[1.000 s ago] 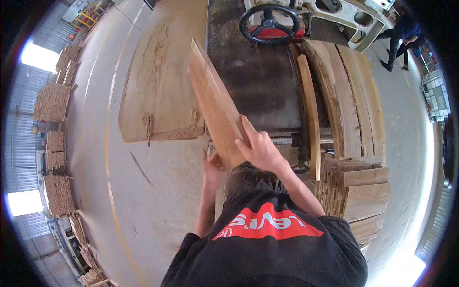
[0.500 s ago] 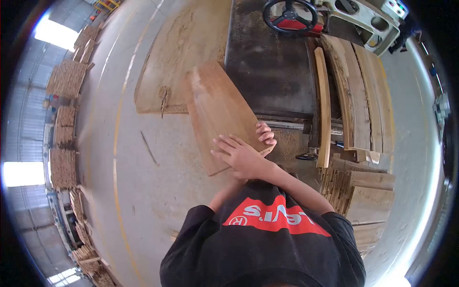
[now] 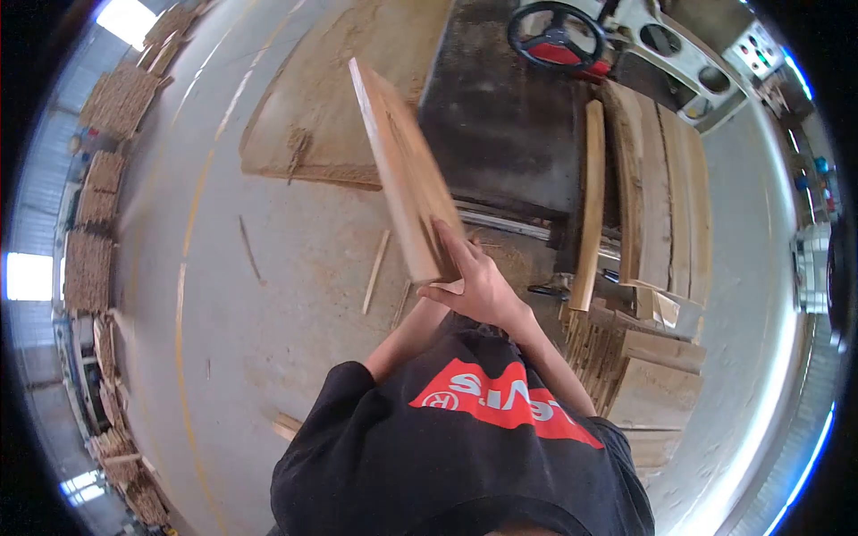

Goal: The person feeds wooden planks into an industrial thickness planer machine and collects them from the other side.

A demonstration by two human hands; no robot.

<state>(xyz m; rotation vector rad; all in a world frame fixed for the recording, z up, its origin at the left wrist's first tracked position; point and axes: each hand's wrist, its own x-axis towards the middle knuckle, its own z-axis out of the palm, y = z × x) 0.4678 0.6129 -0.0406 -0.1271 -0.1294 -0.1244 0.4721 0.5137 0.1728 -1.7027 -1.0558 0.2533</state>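
A wooden board [image 3: 407,170] is held up in front of my body, turned steeply so that one narrow edge shows along its left side. My right hand [image 3: 478,281] grips its near end, with fingers along the face and the thumb by the bottom corner. My left hand [image 3: 475,241] reaches under and behind the board. Only a bit of its fingers shows past the right side, and the rest is hidden by the board and my right hand.
Ahead stands a machine with a dark flat bed [image 3: 500,116] and a black handwheel [image 3: 556,36]. A large sheet [image 3: 313,116] with sawdust lies left of it. Long planks [image 3: 666,188] and a narrow strip [image 3: 589,205] are on the right, above stacked boards [image 3: 657,393]. Offcuts [image 3: 376,271] lie on the floor.
The board has turned from lying broad face up to standing on a steep tilt. My right hand has shifted from flat on its face to its near end. My left hand is now more hidden.
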